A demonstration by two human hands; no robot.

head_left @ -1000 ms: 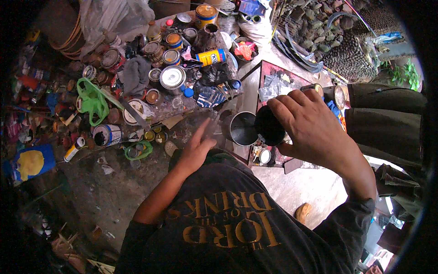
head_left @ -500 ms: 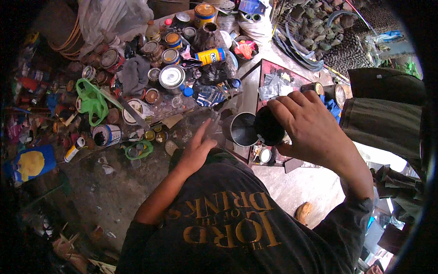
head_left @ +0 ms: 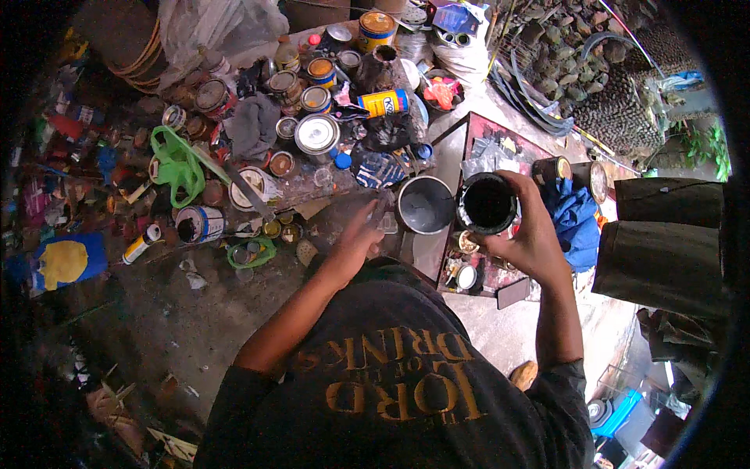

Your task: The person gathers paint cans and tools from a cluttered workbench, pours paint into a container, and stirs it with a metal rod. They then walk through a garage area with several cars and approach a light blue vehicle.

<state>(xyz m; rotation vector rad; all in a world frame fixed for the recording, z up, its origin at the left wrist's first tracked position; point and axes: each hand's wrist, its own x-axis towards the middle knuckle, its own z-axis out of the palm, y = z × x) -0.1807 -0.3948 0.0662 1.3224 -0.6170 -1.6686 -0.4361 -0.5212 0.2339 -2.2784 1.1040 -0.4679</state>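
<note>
My right hand (head_left: 525, 234) grips a black-coated can (head_left: 488, 203), its dark open mouth facing up, just right of a grey round container (head_left: 414, 190) with grey contents. My left hand (head_left: 361, 234) is at the left of that container, fingers closed around a blurred, pale object that I cannot make out. Under and beside my right hand is a stained red board (head_left: 504, 285) with small cans, a white lid (head_left: 466, 276) and grey scraps (head_left: 486, 160). A bunched blue cloth (head_left: 578, 234) lies right of the can.
Crowded paint cans (head_left: 316, 134), a green plastic bag (head_left: 183, 156) and rags fill the left and back. A roller-like yellow-and-white tube (head_left: 139, 248) lies lower left. A rock pile (head_left: 570, 39) is at the back right. Dark slabs (head_left: 656, 266) stand at the right, beside concrete floor (head_left: 219, 320).
My right hand has turned the can from tilted over the grey container to more upright and drawn it slightly away to the right. My left hand is slightly higher. The view has shifted.
</note>
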